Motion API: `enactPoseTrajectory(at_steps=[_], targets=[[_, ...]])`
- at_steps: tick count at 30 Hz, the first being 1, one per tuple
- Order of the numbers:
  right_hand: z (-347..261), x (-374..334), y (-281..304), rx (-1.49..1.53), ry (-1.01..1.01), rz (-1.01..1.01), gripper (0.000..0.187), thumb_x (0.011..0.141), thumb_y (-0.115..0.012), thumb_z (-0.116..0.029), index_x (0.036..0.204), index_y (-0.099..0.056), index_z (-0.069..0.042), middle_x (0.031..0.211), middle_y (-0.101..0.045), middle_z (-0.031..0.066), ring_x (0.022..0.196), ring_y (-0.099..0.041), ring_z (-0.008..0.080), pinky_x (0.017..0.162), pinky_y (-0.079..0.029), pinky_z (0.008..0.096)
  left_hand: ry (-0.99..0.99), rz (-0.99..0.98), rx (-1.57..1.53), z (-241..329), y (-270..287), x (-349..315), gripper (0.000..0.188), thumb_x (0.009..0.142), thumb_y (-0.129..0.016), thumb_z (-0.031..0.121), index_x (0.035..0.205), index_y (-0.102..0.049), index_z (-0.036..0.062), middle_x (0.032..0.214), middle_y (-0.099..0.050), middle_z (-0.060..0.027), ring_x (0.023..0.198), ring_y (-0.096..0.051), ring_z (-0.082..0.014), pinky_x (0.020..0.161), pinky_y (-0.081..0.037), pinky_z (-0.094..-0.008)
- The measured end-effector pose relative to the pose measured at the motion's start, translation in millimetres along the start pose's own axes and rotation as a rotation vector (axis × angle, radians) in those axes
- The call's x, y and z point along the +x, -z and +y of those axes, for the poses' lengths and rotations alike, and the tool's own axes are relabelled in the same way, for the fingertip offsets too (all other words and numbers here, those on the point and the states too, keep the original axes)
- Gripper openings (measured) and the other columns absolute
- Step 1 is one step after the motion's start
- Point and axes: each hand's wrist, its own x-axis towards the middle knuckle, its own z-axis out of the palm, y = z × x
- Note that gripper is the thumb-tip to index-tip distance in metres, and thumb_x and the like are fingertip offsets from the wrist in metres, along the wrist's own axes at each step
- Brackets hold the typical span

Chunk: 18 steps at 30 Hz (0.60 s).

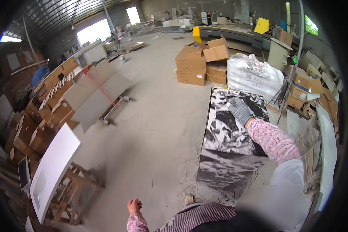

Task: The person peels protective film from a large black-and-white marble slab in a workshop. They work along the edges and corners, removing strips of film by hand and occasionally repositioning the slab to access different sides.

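Note:
A long panel with a black-and-white marbled pattern (224, 133) lies in front of me on the right; its near part looks duller and greyer. Over its far half reaches my right hand (240, 110), in a grey knitted glove, with the fingers curled. Something small and dark shows at those fingertips, too small to name. My left hand (134, 206) is bare and hangs low near the lower edge, away from the panel. Its fingers are bent in, and nothing shows in them. Both arms wear pink patterned sleeves.
Thin dark strips litter the floor by the panel. Beyond it stand cardboard boxes (191, 65) and a white bulk bag (255, 75). Scrap boards (326, 147) lean at right. At left are a white basin top (56, 166) on a wooden stand (75, 189) and a slab rack (100, 91).

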Motion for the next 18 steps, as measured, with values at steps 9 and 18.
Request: enactPoseTrajectory(at_steps=[9, 18], targets=[[-4.1, 58.2, -55.8, -0.511, -0.011, 0.124, 0.03, 0.096, -0.061, -0.027, 0.113, -0.067, -0.003, 0.108, -0.071, 0.0223, 0.103, -0.067, 0.0395, 0.091, -0.052, 0.0462, -0.402, -0.683, 0.142, 220.3, -300.5, 23.3, 0.013, 0.095, -0.064, 0.011, 0.088, -0.064, 0.0002, 0.069, -0.063, -0.0061, 0.06, -0.053, -0.0122, 0.055, -0.042, -0.0271], [-32.9, 52.0, -60.7, -0.449, 0.011, 0.103, 0.018, 0.092, -0.065, -0.02, 0.098, -0.07, -0.003, 0.097, -0.067, 0.0179, 0.095, -0.063, 0.0383, 0.088, -0.05, 0.047, -0.802, -1.355, 0.203, 279.4, -550.7, 12.2, 0.032, 0.095, -0.07, 0.015, 0.123, -0.062, 0.0017, 0.089, -0.063, 0.0014, 0.075, -0.056, -0.0063, 0.065, -0.047, -0.0231]])
